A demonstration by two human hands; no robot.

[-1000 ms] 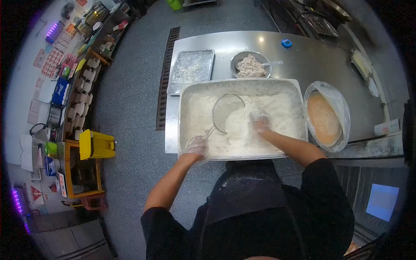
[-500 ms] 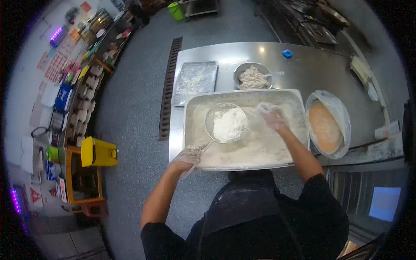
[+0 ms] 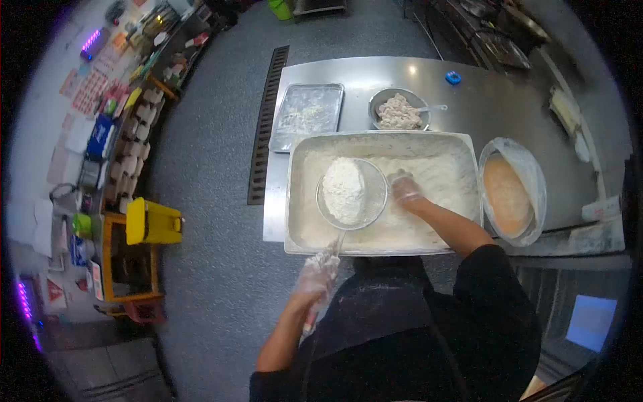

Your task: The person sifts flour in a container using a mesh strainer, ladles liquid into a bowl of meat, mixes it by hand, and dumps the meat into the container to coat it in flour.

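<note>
My left hand [image 3: 317,278], in a clear floury glove, is closed around the handle of a round mesh sieve [image 3: 370,213]. A heap of white flour [image 3: 343,191] lies in the sieve, mostly on its left side. Beneath is a large rectangular metal tray [image 3: 477,194] with loose flour spread inside. My right hand [image 3: 406,188], also gloved, is just right of the sieve's rim over the floury tray. Its fingers look bent and a little apart, with nothing seen in them. I cannot tell whether it touches the rim.
Behind the tray are a smaller metal tray [image 3: 308,117] with floury bits and a bowl of pale pieces [image 3: 400,111] with a spoon. A bagged tub with orange content [image 3: 508,194] stands at right. A blue object [image 3: 453,78] lies farther back. A yellow bin [image 3: 154,223] is at left.
The sieve's handle has swung round towards me, with my left hand lower and further right. The flour heap has shifted left in the sieve. My right hand has come closer to the rim.
</note>
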